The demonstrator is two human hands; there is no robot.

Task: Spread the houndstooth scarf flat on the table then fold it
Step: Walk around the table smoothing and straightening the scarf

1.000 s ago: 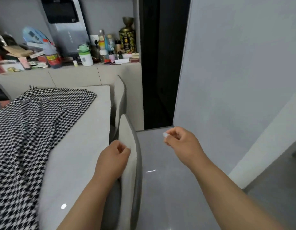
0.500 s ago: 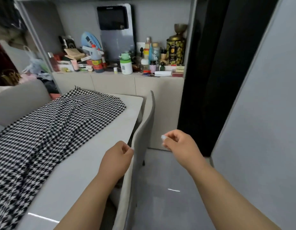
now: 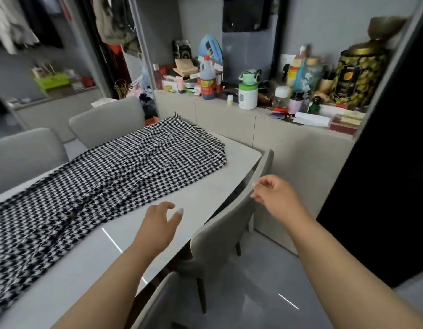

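Pale grey glossy surface point(image 3: 205, 186): carries long black-and-white houndstooth woven scarf point(image 3: 106, 184), lying lengthwise, creased; likely soft, light, best taken at fringed end corners. Left hand point(image 3: 158, 222): grip released, above surface. Right hand point(image 3: 274, 195): loosely curled, empty.

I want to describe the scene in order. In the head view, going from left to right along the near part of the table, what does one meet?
houndstooth scarf → left hand → grey chair back → right hand
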